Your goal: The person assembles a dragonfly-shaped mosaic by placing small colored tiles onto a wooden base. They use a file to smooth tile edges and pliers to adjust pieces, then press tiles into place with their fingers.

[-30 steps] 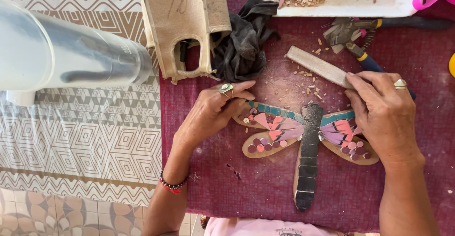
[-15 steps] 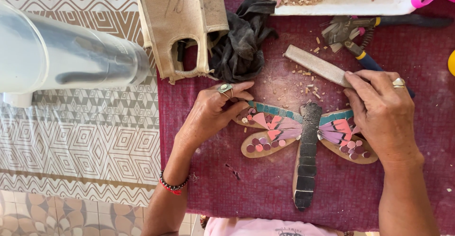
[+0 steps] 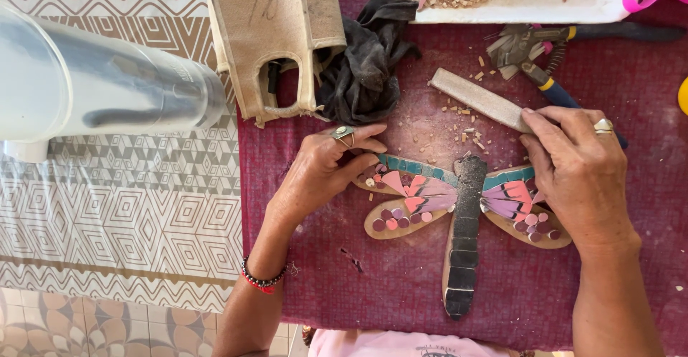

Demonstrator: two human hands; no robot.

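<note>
Dragonfly mosaic (image 3: 459,213) is lying flat on the maroon cloth (image 3: 401,285) that covers this end of the worktop, head pointing away from the person, dark tiled body running down the middle, wings half filled with pink, teal and purple bits. If you're smoothing edges like this, I'd say the trick is pinning the piece so it can't skate on the cloth, and keeping the file low and in line with the wing edge so you don't pop a tile loose.

Left hand (image 3: 326,174) is doing the pinning: fingers (image 3: 362,162) loosely curled and close together, tips pressing the top edge of the wing on that side. Right hand (image 3: 577,174) rests over the other wing, its fingers pinched around the near end of a flat grey file (image 3: 476,97), which angles up and away across the cloth. Lots of little chips scattered around the head end. Dark rag (image 3: 365,59) and blue-handled nippers (image 3: 537,59) sit just beyond, untouched.
</note>
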